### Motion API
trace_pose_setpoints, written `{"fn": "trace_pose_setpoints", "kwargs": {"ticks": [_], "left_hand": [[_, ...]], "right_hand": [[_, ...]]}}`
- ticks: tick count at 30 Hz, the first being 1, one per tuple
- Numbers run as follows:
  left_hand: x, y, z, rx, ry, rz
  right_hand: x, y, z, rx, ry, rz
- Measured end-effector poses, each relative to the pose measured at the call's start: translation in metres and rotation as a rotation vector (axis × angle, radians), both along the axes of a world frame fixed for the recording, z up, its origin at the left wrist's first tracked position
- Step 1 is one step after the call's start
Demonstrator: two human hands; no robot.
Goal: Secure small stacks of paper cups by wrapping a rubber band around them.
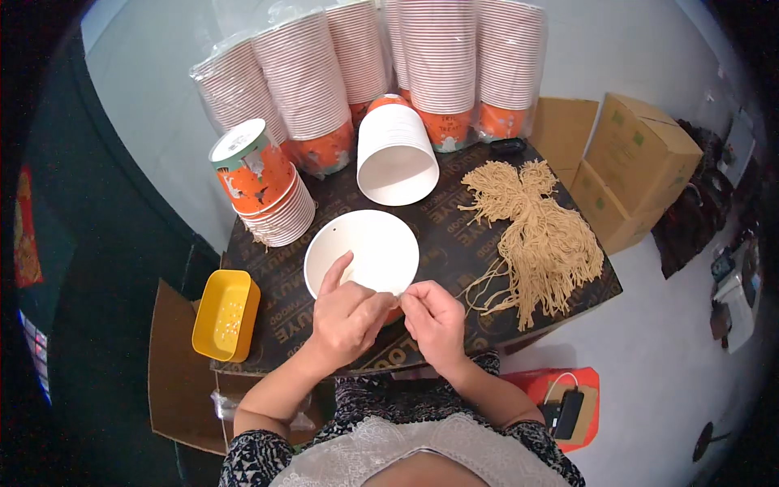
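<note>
A round paper bucket [365, 243], white inside, stands on the table right in front of me with its mouth up. A small dark hole shows in its far left wall. My left hand [349, 321] is at the near rim, index finger raised over the opening, thumb and other fingers pinched together. My right hand [434, 325] is closed in a pinch beside it, fingertips meeting the left ones at the rim's near right. Whatever is between the fingertips is too small to make out. A bit of the bucket's orange outside shows below the hands.
Beige cords [544, 243] lie in a bundle on the right. A yellow tray [226, 315] holds small white pieces at left. A white bucket [398, 154] lies tipped ahead. Stacked orange buckets [264, 183] stand left; tall wrapped stacks [296, 73] line the back. Cartons [641, 154] are beyond the table.
</note>
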State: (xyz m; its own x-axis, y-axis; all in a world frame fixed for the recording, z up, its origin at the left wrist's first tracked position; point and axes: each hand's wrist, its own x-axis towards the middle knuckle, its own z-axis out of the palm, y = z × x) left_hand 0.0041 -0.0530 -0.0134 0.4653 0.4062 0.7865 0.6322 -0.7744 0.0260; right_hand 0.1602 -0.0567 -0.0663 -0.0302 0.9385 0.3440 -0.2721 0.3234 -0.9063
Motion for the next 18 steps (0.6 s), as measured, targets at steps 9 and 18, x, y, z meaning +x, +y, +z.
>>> {"fn": "trace_pose_setpoints", "kwargs": {"ticks": [9, 18], "left_hand": [[0.0054, 0.0018, -0.0009, -0.163, -0.089, -0.002], [0.0056, -0.0005, 0.0022, -0.237, -0.044, -0.008]], "right_hand": [[-0.0004, -0.0021, -0.0029, -0.258, 0.259, 0.202], [0.0030, -0.0021, -0.0013, -0.384, 0.425, 0.304]]}}
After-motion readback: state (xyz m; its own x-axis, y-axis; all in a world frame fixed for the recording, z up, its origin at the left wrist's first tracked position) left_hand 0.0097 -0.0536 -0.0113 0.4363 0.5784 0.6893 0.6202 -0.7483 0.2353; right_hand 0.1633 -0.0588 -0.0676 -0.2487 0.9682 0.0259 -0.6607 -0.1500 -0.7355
